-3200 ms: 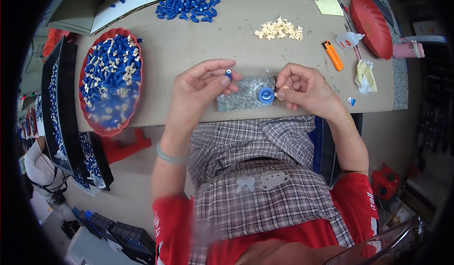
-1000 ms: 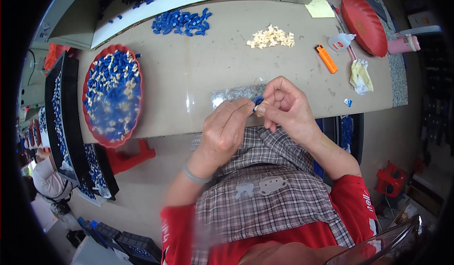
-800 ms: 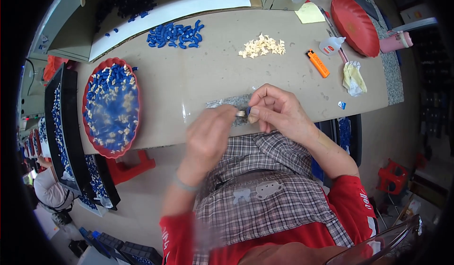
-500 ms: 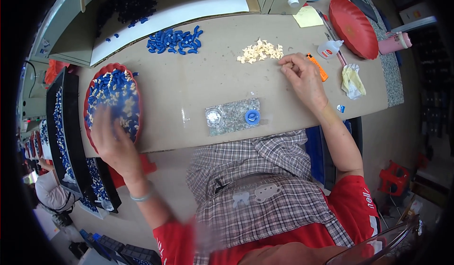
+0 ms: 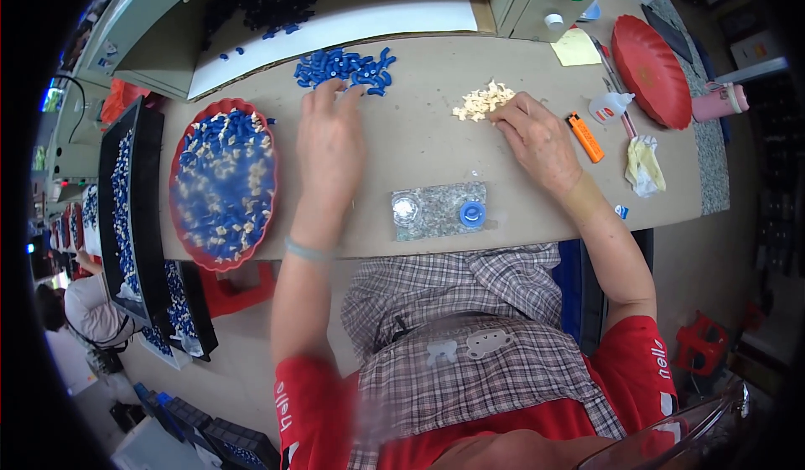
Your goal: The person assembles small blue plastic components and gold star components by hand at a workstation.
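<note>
One blue pile (image 5: 345, 64) near tabletop's (image 5: 407, 139) far edge, left hand (image 5: 332, 139) spread at near side; cream pile (image 5: 480, 101) farther right, right hand (image 5: 538, 141) at right side. Cannot tell right grip.

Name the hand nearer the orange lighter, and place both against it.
Right. The right hand is just left of the lighter, by the cream pile; the left hand is much farther left, by the blue pile.
</note>
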### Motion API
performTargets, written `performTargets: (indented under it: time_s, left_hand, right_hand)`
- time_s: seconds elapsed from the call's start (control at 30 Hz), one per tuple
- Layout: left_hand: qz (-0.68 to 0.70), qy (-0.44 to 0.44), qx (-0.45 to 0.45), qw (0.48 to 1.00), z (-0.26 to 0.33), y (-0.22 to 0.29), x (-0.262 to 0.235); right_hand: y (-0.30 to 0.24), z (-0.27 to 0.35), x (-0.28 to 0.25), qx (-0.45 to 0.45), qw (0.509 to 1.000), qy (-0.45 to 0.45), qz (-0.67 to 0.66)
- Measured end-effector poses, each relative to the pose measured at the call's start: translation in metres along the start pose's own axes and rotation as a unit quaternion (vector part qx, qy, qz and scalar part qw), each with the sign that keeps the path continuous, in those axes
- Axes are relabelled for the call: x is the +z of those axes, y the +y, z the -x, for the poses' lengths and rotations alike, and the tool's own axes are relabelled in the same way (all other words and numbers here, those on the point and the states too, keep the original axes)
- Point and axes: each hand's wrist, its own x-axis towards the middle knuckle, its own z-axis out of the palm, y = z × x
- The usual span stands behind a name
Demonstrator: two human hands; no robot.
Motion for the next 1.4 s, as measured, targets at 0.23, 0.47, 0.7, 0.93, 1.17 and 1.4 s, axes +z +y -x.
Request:
performTargets:
  time_s: [0.23,0.47,0.7,0.93,1.17,1.4]
  left_hand:
    - [0.010,-0.009,0.051,0.999,-0.021,0.002,0.034]
    - [-0.018,-0.087,0.052,0.995,-0.023,0.004,0.032]
    - [0.033,-0.065,0.040,0.997,-0.005,0.007,0.019]
    - [0.391,-0.105,-0.149,0.902,0.036,0.028,-0.019]
    - [0.562,-0.148,-0.256,0.772,0.064,0.043,-0.029]
    - [0.535,-0.177,-0.240,0.790,0.071,0.045,-0.038]
  right_hand:
    - [-0.004,0.010,-0.020,0.074,0.983,-0.145,-0.089]
    - [0.005,0.009,-0.023,0.047,0.988,-0.108,-0.097]
    - [0.000,0.013,-0.012,0.029,0.991,-0.098,-0.086]
    - [-0.011,0.016,-0.020,0.084,0.975,-0.105,-0.175]
    - [-0.032,0.030,-0.029,0.270,0.862,-0.156,-0.400]
    - [-0.049,0.037,-0.039,0.303,0.799,-0.244,-0.459]
